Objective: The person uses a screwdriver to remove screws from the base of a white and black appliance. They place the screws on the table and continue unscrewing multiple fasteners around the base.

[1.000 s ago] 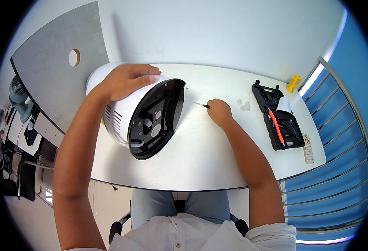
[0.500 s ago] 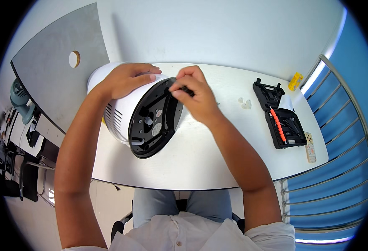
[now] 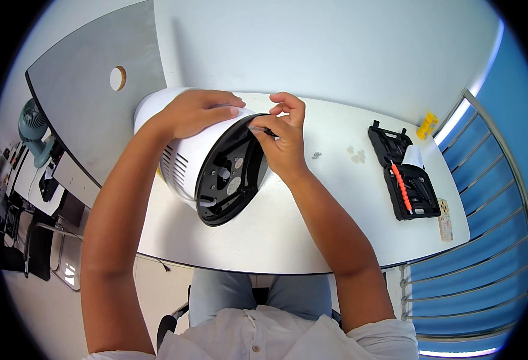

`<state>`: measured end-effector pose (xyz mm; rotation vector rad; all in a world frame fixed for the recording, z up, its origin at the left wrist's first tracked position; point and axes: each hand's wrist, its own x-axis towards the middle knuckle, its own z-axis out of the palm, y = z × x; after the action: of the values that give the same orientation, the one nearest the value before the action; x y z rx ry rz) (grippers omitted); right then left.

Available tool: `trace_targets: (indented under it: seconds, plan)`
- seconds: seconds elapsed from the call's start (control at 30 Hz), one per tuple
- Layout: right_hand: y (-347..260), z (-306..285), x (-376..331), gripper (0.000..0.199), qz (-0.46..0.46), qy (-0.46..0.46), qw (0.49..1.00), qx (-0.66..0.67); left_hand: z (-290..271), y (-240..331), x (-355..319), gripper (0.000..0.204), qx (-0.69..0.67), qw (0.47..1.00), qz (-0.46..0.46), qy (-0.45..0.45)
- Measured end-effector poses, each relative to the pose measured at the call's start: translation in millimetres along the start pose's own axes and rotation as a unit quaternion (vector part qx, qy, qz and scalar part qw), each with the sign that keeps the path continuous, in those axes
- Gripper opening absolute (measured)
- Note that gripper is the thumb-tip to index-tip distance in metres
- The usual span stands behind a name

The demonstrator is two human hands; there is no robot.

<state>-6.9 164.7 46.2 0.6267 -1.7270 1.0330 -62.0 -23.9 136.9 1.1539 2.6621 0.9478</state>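
A white rounded appliance (image 3: pixel 186 144) with vent slots lies on its side on the table, its black oval base (image 3: pixel 213 207) turned toward the right. My left hand (image 3: pixel 201 111) rests on top of the white housing with its fingers stretched out. At the upper rim of the base, my right hand (image 3: pixel 285 141) pinches a small dark piece (image 3: pixel 269 131) between thumb and fingers. Most of that piece is hidden, so its kind cannot be made out. Inside the base are a round knob-like part (image 3: pixel 224 173) and round labels.
Small metal screws (image 3: pixel 317 155) and pale translucent bits (image 3: pixel 356 155) lie on the white table (image 3: pixel 288 234). An open black tool case (image 3: pixel 405 174) with an orange flexible shaft (image 3: pixel 401 186) stands at the right, near a yellow holder (image 3: pixel 426 126). A grey partition (image 3: pixel 96 96) borders the left.
My right hand has turned slightly and its outer fingers have lifted and spread, while it stays at the base's upper rim. The whole view has shifted a little; my left hand stays on the housing.
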Motion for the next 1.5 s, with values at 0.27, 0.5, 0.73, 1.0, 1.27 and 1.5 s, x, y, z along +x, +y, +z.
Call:
trace_targets:
  seconds: [0.27, 0.5, 0.73, 1.0, 1.27, 1.5]
  plan:
    - [9, 1, -1, 0.023, -0.019, 0.013, 1.000, -0.005, 3, -13, 7, 0.051, 0.017, 0.999, 0.034, 0.015]
    - [11, 2, 0, 0.029, -0.035, 0.008, 0.999, -0.017, 1, -10, 7, 0.050, 0.038, 0.999, 0.033, 0.008]
    - [10, -3, 14, 0.031, -0.172, 0.011, 0.981, -0.092, 2, -12, 5, 0.048, 0.026, 0.998, 0.050, 0.013]
    - [13, -4, 20, 0.026, -0.128, -0.007, 0.992, -0.008, 2, -11, 2, 0.043, 0.007, 0.998, 0.060, 0.020]
    - [1, -7, 23, 0.025, -0.117, -0.034, 0.991, -0.064, 2, -11, -1, 0.042, 0.003, 0.998, 0.067, 0.022]
    - [-6, -12, 25, 0.025, -0.031, -0.091, 0.992, -0.079, 2, -12, 0, 0.043, 0.011, 0.998, 0.067, 0.011]
